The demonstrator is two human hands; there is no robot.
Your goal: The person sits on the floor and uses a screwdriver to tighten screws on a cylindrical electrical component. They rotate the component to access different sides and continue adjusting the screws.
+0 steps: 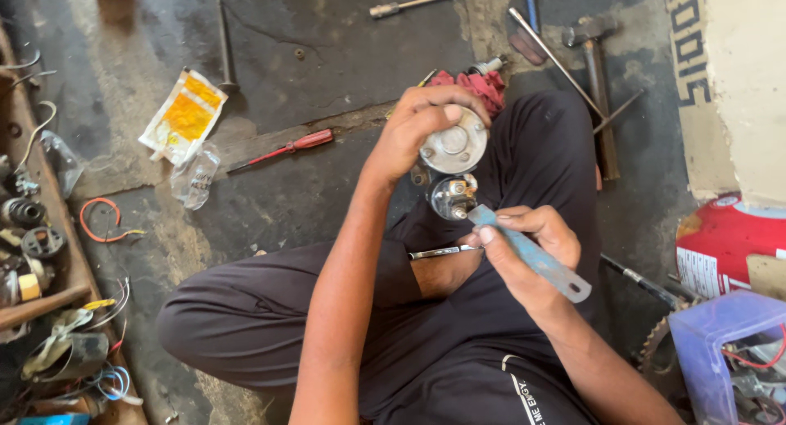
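The left hand (422, 124) curls its fingers around a round, shiny metal part (453, 149) with a flat cap, and just below it the right hand (528, 241) pinches a long, flat, worn blue tool (536, 257) whose tip touches the part's bottom end.

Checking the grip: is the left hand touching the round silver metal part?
Touching. The head view shows the left hand with fingers wrapped over the round silver metal part.
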